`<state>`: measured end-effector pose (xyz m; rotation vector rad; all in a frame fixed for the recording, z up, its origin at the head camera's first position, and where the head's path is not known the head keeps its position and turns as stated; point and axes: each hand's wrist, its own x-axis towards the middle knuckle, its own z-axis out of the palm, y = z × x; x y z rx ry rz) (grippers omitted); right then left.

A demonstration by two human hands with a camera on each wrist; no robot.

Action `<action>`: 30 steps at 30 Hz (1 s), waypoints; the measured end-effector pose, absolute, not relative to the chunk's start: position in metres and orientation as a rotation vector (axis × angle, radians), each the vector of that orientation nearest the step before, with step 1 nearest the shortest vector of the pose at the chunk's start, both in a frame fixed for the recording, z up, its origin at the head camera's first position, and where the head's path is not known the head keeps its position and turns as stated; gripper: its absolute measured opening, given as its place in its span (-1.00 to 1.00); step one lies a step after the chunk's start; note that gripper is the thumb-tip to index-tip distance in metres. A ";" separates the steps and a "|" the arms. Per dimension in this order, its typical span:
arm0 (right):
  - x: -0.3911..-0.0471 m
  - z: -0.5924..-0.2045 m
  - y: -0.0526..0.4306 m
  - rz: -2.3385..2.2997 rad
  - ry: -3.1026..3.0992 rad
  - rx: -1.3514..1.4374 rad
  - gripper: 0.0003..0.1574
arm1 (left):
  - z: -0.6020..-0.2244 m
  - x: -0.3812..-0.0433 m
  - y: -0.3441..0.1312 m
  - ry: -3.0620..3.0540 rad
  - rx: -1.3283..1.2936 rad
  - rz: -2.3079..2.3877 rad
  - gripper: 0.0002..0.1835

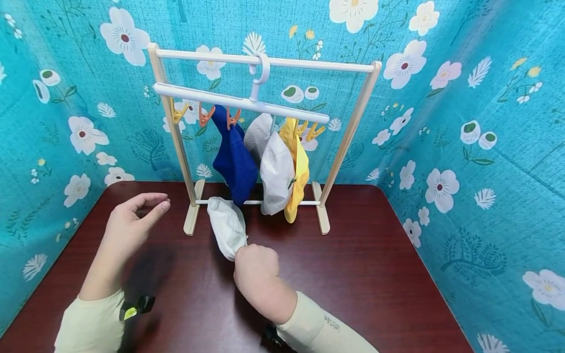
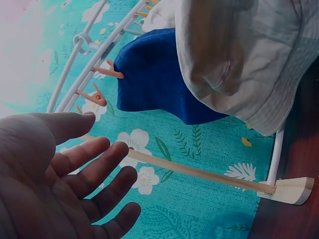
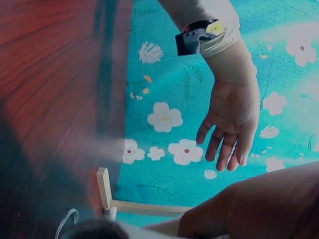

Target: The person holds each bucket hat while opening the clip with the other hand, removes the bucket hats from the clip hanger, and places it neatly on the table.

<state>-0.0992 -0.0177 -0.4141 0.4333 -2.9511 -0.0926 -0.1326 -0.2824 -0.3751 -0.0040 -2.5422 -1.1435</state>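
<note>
My right hand (image 1: 258, 274) grips the near end of a cream-white bucket hat (image 1: 226, 223), held out before the rack over the dark table. Seen from the left wrist, stitching runs along the brim of this hat (image 2: 239, 64). To its left my left hand (image 1: 130, 223) is raised with fingers relaxed and nothing in them. A blue hat (image 1: 234, 157), a whitish hat (image 1: 277, 171) and a yellow hat (image 1: 301, 171) hang from a white clip hanger (image 1: 247, 103). At its left end, a yellow clip (image 1: 178, 113) and an orange clip (image 1: 206, 116) hold nothing.
The hanger hooks over the top rod of a wooden rack (image 1: 348, 132) standing at the back of the dark red-brown table (image 1: 353, 274). Floral turquoise cloth (image 1: 485, 171) encloses the table at the back and sides. A yellow clip (image 1: 315, 131) hangs at the hanger's right end.
</note>
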 end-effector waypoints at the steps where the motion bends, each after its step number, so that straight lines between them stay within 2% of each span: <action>1: -0.098 -0.414 -0.019 -0.085 -2.953 0.449 -0.77 | -0.375 -0.132 -0.282 -2.546 0.000 -1.140 -0.56; 15: -0.098 -0.421 -0.030 -0.051 -2.944 0.565 -0.64 | -0.371 -0.130 -0.282 -2.552 0.001 -1.132 -0.55; 30: -0.096 -0.433 -0.041 -0.089 -2.932 0.693 -0.62 | -0.369 -0.128 -0.285 -2.552 0.000 -1.131 -0.55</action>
